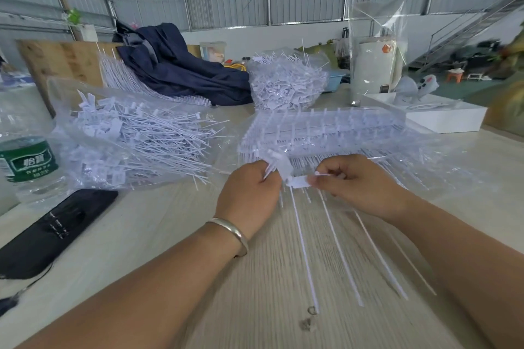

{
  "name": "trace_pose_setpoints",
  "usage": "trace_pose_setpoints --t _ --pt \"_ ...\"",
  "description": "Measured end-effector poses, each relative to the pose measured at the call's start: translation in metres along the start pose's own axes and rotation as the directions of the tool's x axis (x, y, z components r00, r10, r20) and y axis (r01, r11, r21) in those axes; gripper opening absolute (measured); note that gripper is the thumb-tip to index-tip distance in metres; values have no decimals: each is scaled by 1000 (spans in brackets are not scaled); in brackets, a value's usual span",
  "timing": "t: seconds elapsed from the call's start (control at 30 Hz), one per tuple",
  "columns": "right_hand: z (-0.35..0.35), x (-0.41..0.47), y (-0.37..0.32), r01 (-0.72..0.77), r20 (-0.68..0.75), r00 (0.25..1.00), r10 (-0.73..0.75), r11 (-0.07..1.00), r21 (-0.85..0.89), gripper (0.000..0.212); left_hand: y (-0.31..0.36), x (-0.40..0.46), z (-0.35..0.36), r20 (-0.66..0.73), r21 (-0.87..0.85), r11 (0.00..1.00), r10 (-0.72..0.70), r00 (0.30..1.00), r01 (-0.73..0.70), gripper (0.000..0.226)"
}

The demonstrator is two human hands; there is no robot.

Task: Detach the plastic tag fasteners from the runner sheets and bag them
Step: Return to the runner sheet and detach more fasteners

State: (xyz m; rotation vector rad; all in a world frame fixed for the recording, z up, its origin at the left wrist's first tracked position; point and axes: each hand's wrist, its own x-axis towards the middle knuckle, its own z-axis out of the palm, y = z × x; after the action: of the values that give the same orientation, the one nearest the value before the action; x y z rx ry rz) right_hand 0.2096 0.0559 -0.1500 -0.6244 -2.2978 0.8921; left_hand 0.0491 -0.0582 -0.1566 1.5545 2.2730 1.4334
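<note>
Pale wood-grain table (99, 249) fills the foreground of a metal-walled shed. At its middle the left hand (251, 193), a silver bangle (232, 232) on its wrist, curls its fingers round a small bunch of white plastic tag fasteners (276, 167), whose heads stick up above the knuckles. Just beside it the right hand (357, 181) pinches a single fastener's flat head (297, 181) between thumb and fingertips; the two hands nearly touch. Long thin white tails (340, 252) run from under the hands toward the camera, lying on the table. Directly behind the hands lies the runner sheet stack (326, 130), rows of fasteners under clear film. To the left, a clear bag of loose fasteners (136, 144) lies on its side, and a second heaped bag (286, 82) stands farther back. Left of that lie a dark blue garment (181, 65), a green-labelled water bottle (27, 161) and a black phone (54, 229). A white box (442, 119) sits at right.
</note>
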Motion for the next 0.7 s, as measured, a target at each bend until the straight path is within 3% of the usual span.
trace_pose_setpoints --t 0.13,0.27,0.53,0.6,0.7 --pt "0 1 0 70 -12 997 -70 997 -21 28 6 -2 -2 174 -142 990 54 983 -29 36" --pt "-7 0 -6 129 32 991 -131 990 58 23 8 -2 -7 216 -380 921 -2 976 86 42" --pt "-21 -1 -11 57 -14 998 -55 984 170 27 15 1 -28 438 -658 666 -41 898 351 16" --pt "-21 0 -9 35 -4 999 -35 987 154 20 16 2 -28 433 -647 674 -61 899 357 19" --pt "-21 0 -7 29 -15 999 -28 997 68 13 12 4 -25 342 -639 684 -155 927 350 44"
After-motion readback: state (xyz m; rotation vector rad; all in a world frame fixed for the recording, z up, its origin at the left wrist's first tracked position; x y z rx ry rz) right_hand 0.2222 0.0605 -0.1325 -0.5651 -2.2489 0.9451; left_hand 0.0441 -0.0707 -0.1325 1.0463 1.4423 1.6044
